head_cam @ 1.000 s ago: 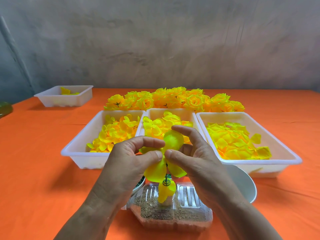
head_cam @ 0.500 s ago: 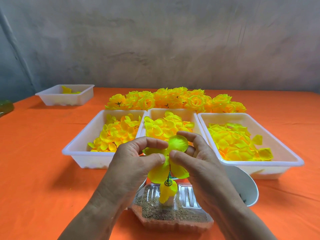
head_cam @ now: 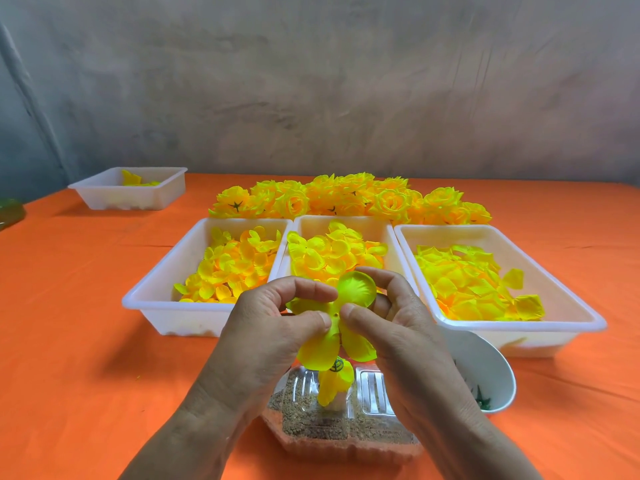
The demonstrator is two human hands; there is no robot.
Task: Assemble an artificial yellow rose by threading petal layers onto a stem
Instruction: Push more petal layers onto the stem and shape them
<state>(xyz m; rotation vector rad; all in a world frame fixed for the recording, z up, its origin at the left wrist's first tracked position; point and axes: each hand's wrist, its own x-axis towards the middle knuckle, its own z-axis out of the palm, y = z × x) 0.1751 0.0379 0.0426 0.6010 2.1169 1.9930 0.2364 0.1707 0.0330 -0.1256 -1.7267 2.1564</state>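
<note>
Both hands hold one petal layer (head_cam: pixel 356 291) above the work point. The left hand (head_cam: pixel 273 327) pinches it between thumb and forefinger at 9 o'clock of the layer's centre, and the right hand (head_cam: pixel 398 327) pinches likewise at 3 o'clock. The thumb tips nearly meet, and a small dark spot between them is probably the centre hole. The stem (head_cam: pixel 336 366) lies at 6 o'clock from this pinch, just below the lowest petal. It stands roughly upright in a clear box of sand (head_cam: pixel 311 427) and already carries some yellow petals. Neither hand is clearly nearer the stem. Judgement: the layer is not yet threaded, and the hole must come down in line with the stem's upright axis. The petal trays (head_cam: pixel 343 220) sit at 12 o'clock.
</note>
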